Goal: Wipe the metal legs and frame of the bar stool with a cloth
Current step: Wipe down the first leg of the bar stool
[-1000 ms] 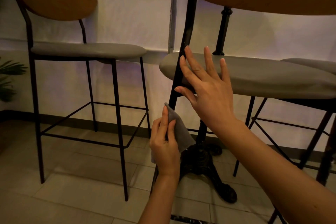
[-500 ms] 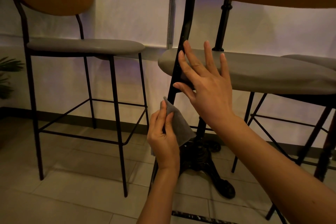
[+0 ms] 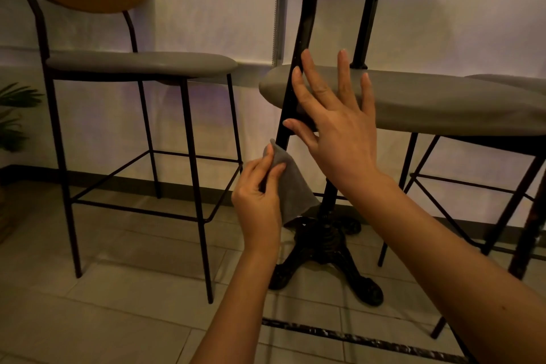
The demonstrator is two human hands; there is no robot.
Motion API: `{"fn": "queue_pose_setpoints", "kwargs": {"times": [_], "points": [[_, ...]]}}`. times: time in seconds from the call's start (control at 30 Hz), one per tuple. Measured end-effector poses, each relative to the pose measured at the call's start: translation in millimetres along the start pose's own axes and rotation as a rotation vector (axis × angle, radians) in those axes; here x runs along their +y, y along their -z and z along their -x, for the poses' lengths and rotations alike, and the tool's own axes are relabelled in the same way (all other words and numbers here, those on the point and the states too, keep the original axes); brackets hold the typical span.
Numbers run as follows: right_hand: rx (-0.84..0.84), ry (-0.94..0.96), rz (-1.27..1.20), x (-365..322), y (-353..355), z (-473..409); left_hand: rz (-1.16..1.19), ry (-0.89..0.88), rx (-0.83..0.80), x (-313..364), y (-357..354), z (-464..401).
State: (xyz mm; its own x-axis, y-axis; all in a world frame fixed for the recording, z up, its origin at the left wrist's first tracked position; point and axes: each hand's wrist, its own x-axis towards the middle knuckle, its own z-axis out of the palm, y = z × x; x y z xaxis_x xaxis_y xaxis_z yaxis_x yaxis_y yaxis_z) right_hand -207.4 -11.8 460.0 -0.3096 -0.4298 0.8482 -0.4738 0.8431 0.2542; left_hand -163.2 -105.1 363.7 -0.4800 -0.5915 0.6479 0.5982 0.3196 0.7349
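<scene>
Stool frame (image 3: 291, 91), nearest me: thin black metal tube, rising past a grey padded seat (image 3: 443, 100); I see small specks along the tube. Left hand (image 3: 258, 195) pinches a grey cloth (image 3: 291, 186) against the leg just under the seat. Right hand (image 3: 334, 115) released, fingers spread flat on the seat edge and tube. No writing I can read.

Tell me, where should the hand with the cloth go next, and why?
Probably slide down the leg. The left hand pinches the grey cloth against the black metal leg just under the seat, while the right hand rests open there. The leg below looks unwiped.
</scene>
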Motion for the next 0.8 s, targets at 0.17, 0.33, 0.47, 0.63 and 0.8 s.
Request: {"fn": "queue_pose_setpoints", "kwargs": {"times": [0.17, 0.33, 0.47, 0.63, 0.8], "points": [[-0.011, -0.001, -0.008, -1, 1, 1, -0.01, 0.061, 0.001, -11, 10, 18], [-0.022, 0.001, 0.013, -5, -1, 4, 0.001, 0.144, 0.017, -18, 16, 31], [-0.013, 0.004, 0.006, -15, -1, 18, 0.002, 0.155, 0.015, -20, 18, 33], [-0.023, 0.056, -0.07, -32, -15, 45, 0.006, 0.113, 0.038, -17, 13, 39], [-0.057, 0.03, -0.072, -32, -25, 49, -0.033, 0.06, 0.071, -28, 10, 45]]}}
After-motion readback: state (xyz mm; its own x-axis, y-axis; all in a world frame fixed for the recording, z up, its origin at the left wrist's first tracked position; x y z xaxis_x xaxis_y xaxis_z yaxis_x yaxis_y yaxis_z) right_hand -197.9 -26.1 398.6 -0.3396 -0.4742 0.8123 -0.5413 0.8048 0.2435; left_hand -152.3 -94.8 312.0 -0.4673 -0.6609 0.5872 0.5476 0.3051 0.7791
